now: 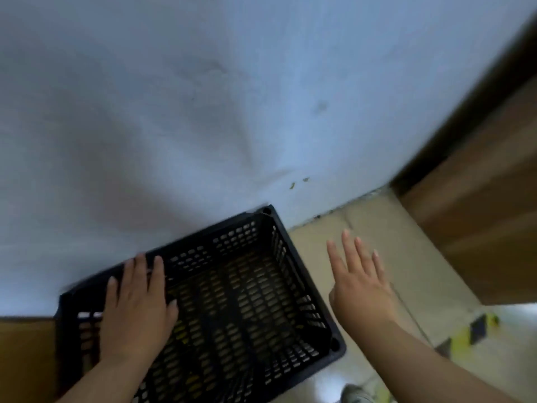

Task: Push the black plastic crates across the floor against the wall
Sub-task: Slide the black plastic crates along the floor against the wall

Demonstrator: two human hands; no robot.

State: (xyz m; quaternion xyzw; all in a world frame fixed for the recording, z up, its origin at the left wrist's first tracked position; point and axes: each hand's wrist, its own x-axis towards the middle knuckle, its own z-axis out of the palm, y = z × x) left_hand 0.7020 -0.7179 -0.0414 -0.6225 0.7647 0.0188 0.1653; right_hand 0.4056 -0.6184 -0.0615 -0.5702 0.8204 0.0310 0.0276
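We have the crate [232,292] on the floor [377,257], its far rim seemingly touching the wall [203,112]. Our left hand [136,309] lies flat on that rim, fingers [158,271] loosely spread; our right hand [360,280] hovers just right of the crate, fingers splayed, holding nothing. A box [479,213] stands farther right. This push looks nearly finished; next, we square it flush.

Empty black perforated crate [247,301], upright, far rim against pale wall [174,112]
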